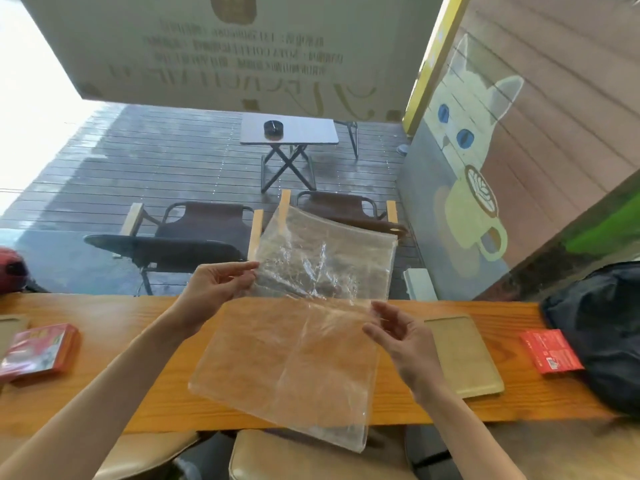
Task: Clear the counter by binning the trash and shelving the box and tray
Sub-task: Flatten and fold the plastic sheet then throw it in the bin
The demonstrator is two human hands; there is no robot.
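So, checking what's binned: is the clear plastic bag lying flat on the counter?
No, both hands hold the clear plastic bag up above the counter.

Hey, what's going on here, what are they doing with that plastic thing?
A person stands at a wooden counter and holds up a clear plastic bag with both hands. The left hand pinches its left edge and the right hand pinches its right edge, so it hangs above the counter. A tan tray and a red box lie to the right near a black bag, and a red packet lies to the left.
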